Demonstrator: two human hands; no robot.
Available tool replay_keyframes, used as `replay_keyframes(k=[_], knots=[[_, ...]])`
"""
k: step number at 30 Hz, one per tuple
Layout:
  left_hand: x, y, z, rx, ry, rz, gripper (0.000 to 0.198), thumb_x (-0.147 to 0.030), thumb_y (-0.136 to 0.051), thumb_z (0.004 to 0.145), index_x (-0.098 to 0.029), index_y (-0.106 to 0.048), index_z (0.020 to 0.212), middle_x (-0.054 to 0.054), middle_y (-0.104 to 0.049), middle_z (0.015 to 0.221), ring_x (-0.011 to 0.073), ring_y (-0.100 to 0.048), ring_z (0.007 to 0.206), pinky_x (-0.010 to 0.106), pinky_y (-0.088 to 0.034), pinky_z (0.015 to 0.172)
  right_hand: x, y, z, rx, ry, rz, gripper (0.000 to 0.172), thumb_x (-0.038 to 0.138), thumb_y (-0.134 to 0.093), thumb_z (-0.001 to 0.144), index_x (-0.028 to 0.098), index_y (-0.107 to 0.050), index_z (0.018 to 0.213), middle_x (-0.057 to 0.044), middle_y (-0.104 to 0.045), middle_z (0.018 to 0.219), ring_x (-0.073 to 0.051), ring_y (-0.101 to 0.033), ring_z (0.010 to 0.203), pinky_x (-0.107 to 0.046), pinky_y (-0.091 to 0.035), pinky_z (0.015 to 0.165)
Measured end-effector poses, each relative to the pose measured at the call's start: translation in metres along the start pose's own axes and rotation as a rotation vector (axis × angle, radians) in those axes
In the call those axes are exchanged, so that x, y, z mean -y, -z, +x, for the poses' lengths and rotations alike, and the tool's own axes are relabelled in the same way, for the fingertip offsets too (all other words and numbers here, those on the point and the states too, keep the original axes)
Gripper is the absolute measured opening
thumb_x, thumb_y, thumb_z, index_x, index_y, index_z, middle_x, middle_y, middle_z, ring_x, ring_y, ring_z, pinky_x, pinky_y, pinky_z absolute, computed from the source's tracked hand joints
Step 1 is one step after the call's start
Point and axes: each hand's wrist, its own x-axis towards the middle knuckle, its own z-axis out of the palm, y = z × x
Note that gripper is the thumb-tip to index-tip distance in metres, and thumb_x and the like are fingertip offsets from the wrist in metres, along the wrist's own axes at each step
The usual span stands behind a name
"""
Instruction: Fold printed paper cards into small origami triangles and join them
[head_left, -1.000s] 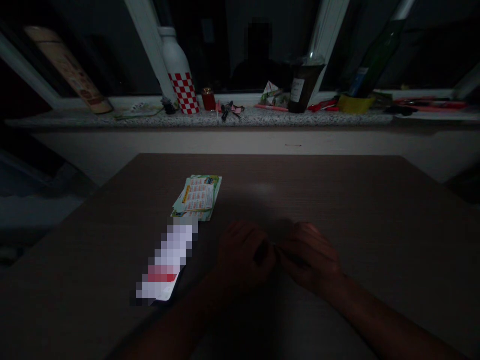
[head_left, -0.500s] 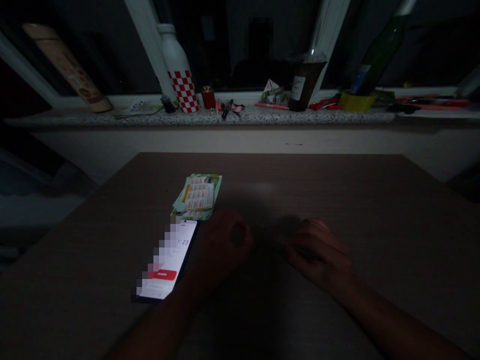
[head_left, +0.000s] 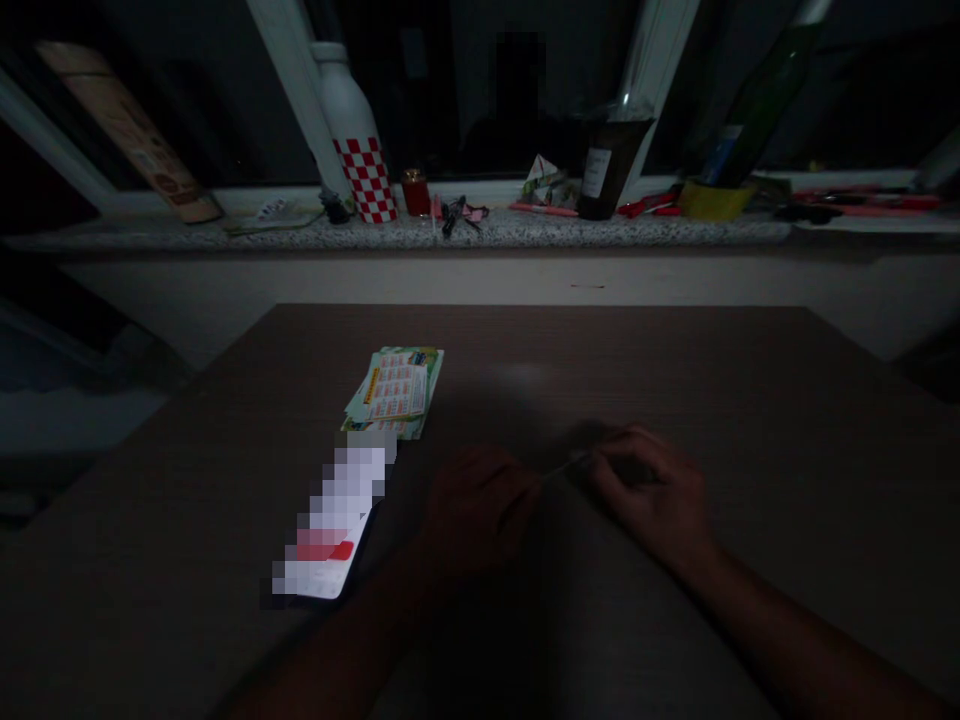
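Note:
In the dim light over the table, my left hand (head_left: 480,510) is closed, its fingertips pinched toward the right. My right hand (head_left: 660,490) faces it with thumb and forefinger pressed together. Between the two sets of fingertips runs a thin pale strand (head_left: 559,468), with one end at each hand; it is too fine and dark to name its kind. Left of my left hand lies a lit phone (head_left: 341,520), its screen partly blurred out. Just beyond the phone is a small stack of printed green cards (head_left: 396,390).
Behind the brown table (head_left: 637,350) runs a granite windowsill (head_left: 495,235). On it stand a red-and-white checked bottle (head_left: 364,165), a tan tumbler (head_left: 142,140), a small red jar (head_left: 415,195), a dark cup (head_left: 609,170) and a green bottle (head_left: 765,100), among several small items.
My left hand has shifted right, closer to the right hand, and its curled fingers have turned. My right fingertips have risen slightly. The thin strand between the hands now shows more clearly.

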Motion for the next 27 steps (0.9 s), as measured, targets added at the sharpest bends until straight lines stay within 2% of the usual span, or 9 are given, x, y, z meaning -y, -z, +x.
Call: replay_keyframes(k=[2,4,8,11,13,15,18,24,27], knots=[[0.0,0.002,0.0,0.007,0.052,-0.03,0.01,-0.018,-0.056,0.086,-0.017,-0.065,0.084,0.004,-0.065,0.078,0.0158,-0.058,0.073,0.029,-0.044,0.068,-0.008,0.003,0.001,-0.043,-0.141,-0.009,0.01,0.019,-0.062,0.079,0.02,-0.061,0.069,-0.001,-0.064,0.069,-0.017,-0.061,0.065,-0.029,-0.046,0.061],[-0.001,0.004,0.001,0.019,0.155,-0.096,0.012,-0.019,-0.055,0.086,-0.017,-0.066,0.082,0.004,-0.065,0.077,0.0158,-0.059,0.072,0.028,-0.045,0.065,-0.013,0.006,0.002,-0.047,-0.201,0.004,0.011,0.021,-0.062,0.079,0.02,-0.062,0.068,0.0,-0.063,0.069,-0.017,-0.06,0.066,-0.029,-0.046,0.063],[-0.004,0.003,0.004,0.041,0.53,-0.356,0.012,-0.024,-0.058,0.084,-0.017,-0.066,0.078,0.002,-0.066,0.075,0.015,-0.061,0.069,0.026,-0.046,0.062,-0.013,0.004,0.0,0.037,-0.251,0.132,0.008,0.026,-0.061,0.083,0.021,-0.065,0.078,-0.001,-0.066,0.075,-0.017,-0.062,0.072,-0.029,-0.048,0.068],[-0.005,-0.003,0.005,-0.034,0.802,-0.648,0.013,-0.029,-0.061,0.081,-0.017,-0.064,0.078,0.001,-0.066,0.073,0.0156,-0.062,0.069,0.026,-0.049,0.062,-0.005,-0.003,-0.003,0.106,-0.365,0.291,0.012,0.031,-0.06,0.085,0.021,-0.067,0.088,-0.002,-0.069,0.08,-0.017,-0.064,0.075,-0.029,-0.05,0.068],[-0.005,-0.007,0.004,-0.108,0.899,-0.808,0.014,-0.031,-0.064,0.078,-0.017,-0.061,0.077,0.0,-0.065,0.072,0.0147,-0.062,0.067,0.025,-0.049,0.061,-0.001,-0.008,-0.004,0.16,-0.469,0.464,0.017,0.034,-0.061,0.085,0.021,-0.066,0.094,-0.003,-0.071,0.08,-0.018,-0.067,0.073,-0.03,-0.052,0.067],[-0.006,-0.01,0.004,-0.134,0.949,-0.901,0.016,-0.03,-0.067,0.074,-0.017,-0.058,0.075,-0.001,-0.063,0.071,0.0138,-0.061,0.066,0.025,-0.049,0.061,0.003,-0.011,-0.004,0.22,-0.552,0.646,0.021,0.037,-0.062,0.083,0.021,-0.065,0.097,-0.003,-0.073,0.08,-0.018,-0.068,0.072,-0.031,-0.054,0.067],[-0.008,-0.012,0.003,-0.083,0.962,-0.949,0.019,-0.031,-0.069,0.072,-0.016,-0.057,0.073,-0.001,-0.062,0.068,0.0135,-0.06,0.064,0.025,-0.048,0.06,0.005,-0.014,-0.003,0.265,-0.641,0.781,0.025,0.039,-0.069,0.078,0.019,-0.067,0.092,-0.004,-0.074,0.077,-0.017,-0.069,0.066,-0.031,-0.055,0.065],[-0.009,-0.011,0.004,-0.038,0.959,-0.973,0.019,-0.032,-0.069,0.072,-0.016,-0.06,0.077,0.0,-0.065,0.072,0.013,-0.06,0.065,0.024,-0.048,0.061,0.001,-0.014,-0.002,0.16,-0.769,0.768,0.027,0.04,-0.077,0.069,0.016,-0.069,0.081,-0.004,-0.074,0.068,-0.018,-0.068,0.058,-0.029,-0.055,0.057],[-0.008,-0.011,0.003,0.0,0.981,-0.91,0.019,-0.033,-0.067,0.076,-0.015,-0.062,0.076,-0.001,-0.062,0.062,0.0104,-0.056,0.057,0.021,-0.043,0.054,0.001,-0.013,-0.003,0.097,-0.74,0.686,0.025,0.039,-0.075,0.072,0.017,-0.069,0.082,-0.005,-0.074,0.07,-0.018,-0.068,0.059,-0.029,-0.056,0.056]])
